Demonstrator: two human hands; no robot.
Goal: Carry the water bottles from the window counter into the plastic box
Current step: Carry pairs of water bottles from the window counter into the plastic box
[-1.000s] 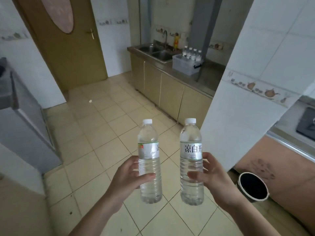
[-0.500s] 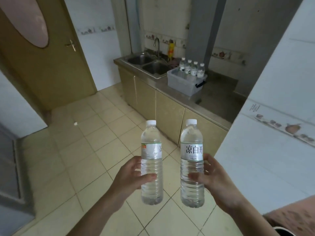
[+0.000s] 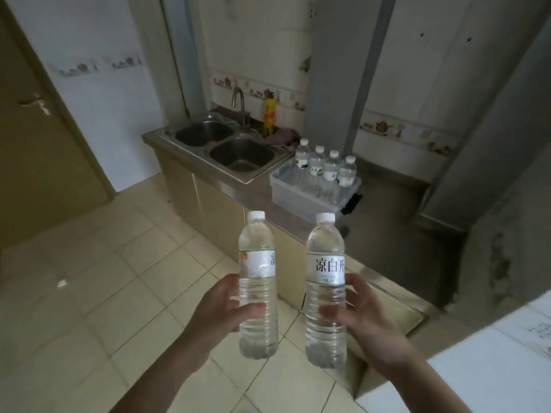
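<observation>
the two bottles (image 3: 258, 296) (image 3: 326, 305) in the hands are clear, ribbed, glossy plastic with white paper-like labels. beyond them, the box (image 3: 301, 194) is translucent frosted plastic, the sink (image 3: 238, 155) dull brushed metal, the surface (image 3: 384, 234) dark and matt, and the floor (image 3: 113, 281) glazed tile.

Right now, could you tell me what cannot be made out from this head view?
- Plastic box: its floor is hidden by the near wall, and the four bottles mask its far side.
- Left bottle: label turned away, one character showing.
- Yellow container behind the sink: too small and blurred to identify.
- Window counter: out of frame.
</observation>
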